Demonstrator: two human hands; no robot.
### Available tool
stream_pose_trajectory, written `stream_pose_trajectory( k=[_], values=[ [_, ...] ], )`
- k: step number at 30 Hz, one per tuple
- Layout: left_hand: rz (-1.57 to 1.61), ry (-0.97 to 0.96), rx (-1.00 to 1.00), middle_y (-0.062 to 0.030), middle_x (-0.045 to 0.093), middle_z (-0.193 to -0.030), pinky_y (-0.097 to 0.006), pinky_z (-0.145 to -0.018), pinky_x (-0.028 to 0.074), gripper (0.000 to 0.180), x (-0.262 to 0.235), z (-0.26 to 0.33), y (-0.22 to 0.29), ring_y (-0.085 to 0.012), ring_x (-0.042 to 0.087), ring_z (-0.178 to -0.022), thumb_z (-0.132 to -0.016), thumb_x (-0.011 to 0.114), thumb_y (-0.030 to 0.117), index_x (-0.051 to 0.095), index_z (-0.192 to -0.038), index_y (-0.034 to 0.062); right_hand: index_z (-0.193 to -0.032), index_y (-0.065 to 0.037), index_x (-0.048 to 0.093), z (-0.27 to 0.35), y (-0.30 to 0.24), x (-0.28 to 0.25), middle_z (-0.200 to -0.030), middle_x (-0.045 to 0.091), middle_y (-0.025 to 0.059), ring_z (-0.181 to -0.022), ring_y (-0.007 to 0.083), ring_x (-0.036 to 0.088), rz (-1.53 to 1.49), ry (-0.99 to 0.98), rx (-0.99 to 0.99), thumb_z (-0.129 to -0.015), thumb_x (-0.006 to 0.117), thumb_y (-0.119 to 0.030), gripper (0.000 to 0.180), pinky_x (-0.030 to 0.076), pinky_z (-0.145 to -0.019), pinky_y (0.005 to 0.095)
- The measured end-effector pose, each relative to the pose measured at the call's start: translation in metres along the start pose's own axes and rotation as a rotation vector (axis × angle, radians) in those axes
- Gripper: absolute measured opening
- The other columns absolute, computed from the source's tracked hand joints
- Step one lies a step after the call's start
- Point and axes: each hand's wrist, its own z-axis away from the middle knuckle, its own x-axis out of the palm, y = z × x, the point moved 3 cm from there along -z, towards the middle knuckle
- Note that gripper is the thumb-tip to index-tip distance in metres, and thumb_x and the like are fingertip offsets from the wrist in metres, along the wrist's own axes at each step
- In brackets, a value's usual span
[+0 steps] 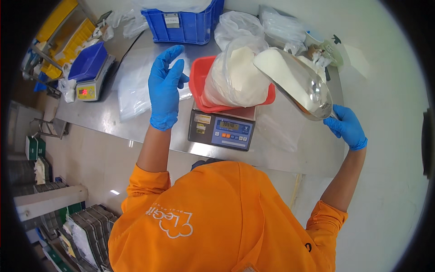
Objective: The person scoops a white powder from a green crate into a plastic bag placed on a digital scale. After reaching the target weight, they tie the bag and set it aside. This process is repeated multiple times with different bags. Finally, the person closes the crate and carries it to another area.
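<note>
My right hand, in a blue glove, is wrapped round the handle of a shiny metal scoop. White powder lies in the scoop, whose front end overlaps the right side of a clear plastic bag full of off-white powder. That bag sits in a red tray on a digital scale with a lit display. Left of the tray is my left hand, also gloved, raised with fingers partly bent and apart, holding nothing. Whether it touches the tray's rim is unclear; it looks apart.
Flat clear plastic bags lie left of the tray on the steel table. A blue crate and more plastic bags stand behind. A second scale carries a blue tray at the left. A white wall borders the right.
</note>
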Motion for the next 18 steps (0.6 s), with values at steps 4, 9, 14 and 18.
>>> stream_pose_trajectory(
  k=[4, 9, 14, 18],
  values=[
    [0.011, -0.014, -0.002, -0.0055, 0.063, -0.126, -0.019, -0.059, 0.04, 0.033, 0.0, -0.008, -0.007, -0.0038, 0.054, -0.068, -0.094, 0.061, 0.016, 0.058, -0.124, 0.0058, -0.081, -0.005, 0.062, 0.012, -0.008, -0.006, -0.06, 0.048, -0.0027, -0.051, 0.0053, 0.041, 0.003, 0.05, 0.006, -0.083, 0.073, -0.031, 0.028, 0.032, -0.045, 0.0232],
    [-0.02, -0.033, -0.028, -0.005, 0.063, -0.125, -0.019, -0.063, 0.041, 0.034, -0.007, -0.016, -0.012, -0.0056, 0.057, -0.074, -0.093, 0.062, 0.017, 0.057, -0.125, 0.0061, -0.08, -0.005, 0.062, 0.025, -0.019, -0.013, -0.061, 0.049, -0.0037, -0.053, 0.006, 0.042, 0.051, 0.098, 0.035, -0.083, 0.073, -0.031, 0.028, 0.034, -0.047, 0.0244],
    [-0.059, -0.099, -0.064, -0.0038, 0.062, -0.125, -0.021, -0.067, 0.042, 0.037, -0.006, -0.016, -0.016, -0.0077, 0.058, -0.08, -0.092, 0.062, 0.019, 0.057, -0.127, 0.0063, -0.079, 0.0, 0.062, 0.029, -0.043, -0.017, -0.062, 0.05, 0.0049, -0.059, 0.0127, 0.046, 0.319, 0.2, -0.072, -0.079, 0.072, -0.028, 0.03, 0.04, -0.056, 0.0315],
    [-0.077, -0.109, -0.05, -0.0053, 0.061, -0.126, -0.02, -0.067, 0.042, 0.038, -0.01, -0.011, -0.013, -0.0077, 0.058, -0.08, -0.092, 0.062, 0.018, 0.056, -0.127, 0.0059, -0.08, 0.002, 0.062, 0.016, -0.075, -0.012, -0.063, 0.05, 0.0105, -0.061, 0.017, 0.046, 0.472, 0.19, -0.084, -0.076, 0.073, -0.027, 0.031, 0.042, -0.061, 0.0346]
  ],
)
